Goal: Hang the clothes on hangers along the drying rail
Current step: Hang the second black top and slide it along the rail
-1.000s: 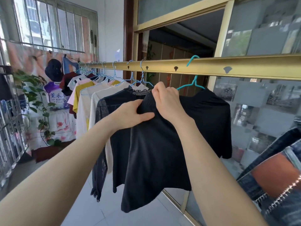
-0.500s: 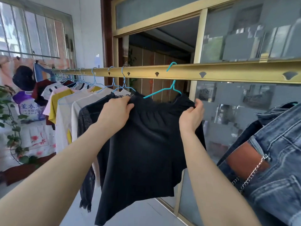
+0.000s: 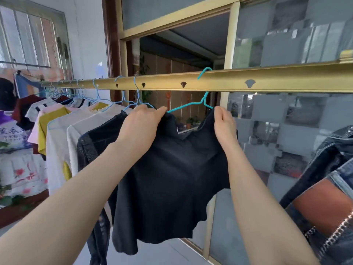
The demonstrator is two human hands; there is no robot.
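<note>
Hands hold a black garment (image 3: 168, 180) up under the gold drying rail (image 3: 267, 81), one at each top corner. The left hand (image 3: 141, 127) has its fingers closed around the cloth at the garment's left shoulder, just beside the left arm of a teal hanger (image 3: 202, 104); the right hand (image 3: 224, 125) pinches the right shoulder, thumb and fingers pressed together on the fabric near the hanger's right end. The hanger's hook is over the rail, and its wire runs between the two hands, bare in the middle where the garment's neckline sags below it. The black cloth hangs down in loose folds between the forearms, its hem uneven. To the left along the rail, blue hangers (image 3: 122, 98) carry a row of clothes close together: a dark sheer top (image 3: 89, 150) next to the black garment, then white shirts (image 3: 59, 142), a yellow top (image 3: 43, 129) and a pink one further off. At the right edge, denim clothing (image 3: 336, 165) with a metal chain fills the corner.
</note>
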